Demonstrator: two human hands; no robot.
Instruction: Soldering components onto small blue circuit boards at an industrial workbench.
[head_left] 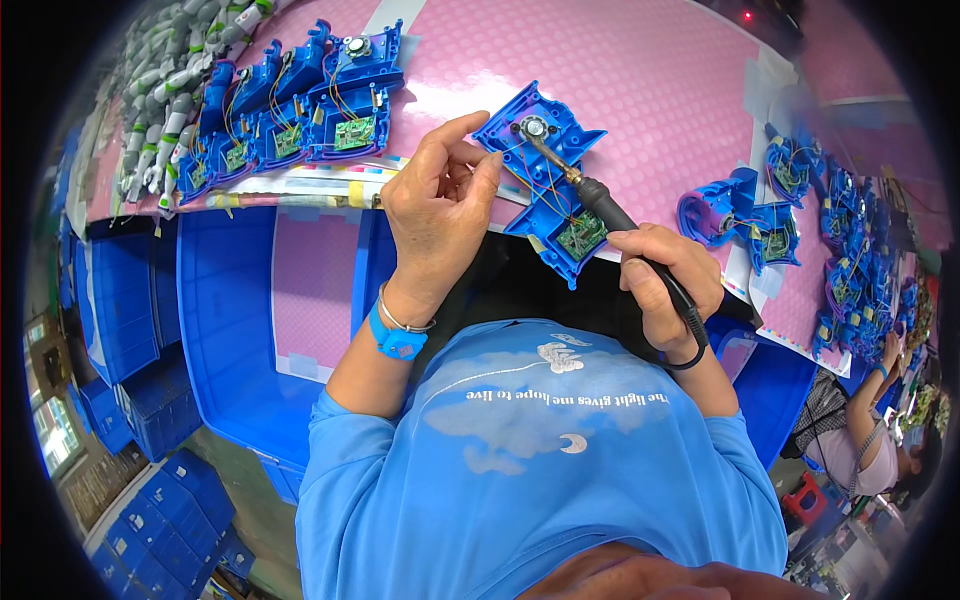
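Observation:
My right hand is closed round the black handle of a soldering iron. Its metal tip rests at a round metal part, perhaps a small speaker, in an opened blue plastic housing. Thin wires run from there to a green circuit board in the lower shell. At the housing's upper left edge is my left hand, its index fingertip by the rim. The thumb and curled fingers come together in a pinch; anything between them is too small to make out.
Several blue housings with boards line the table's left, beside grey-and-white parts. More opened housings lie right. The pink table's front edge runs before me, with blue bins below. A co-worker sits far right.

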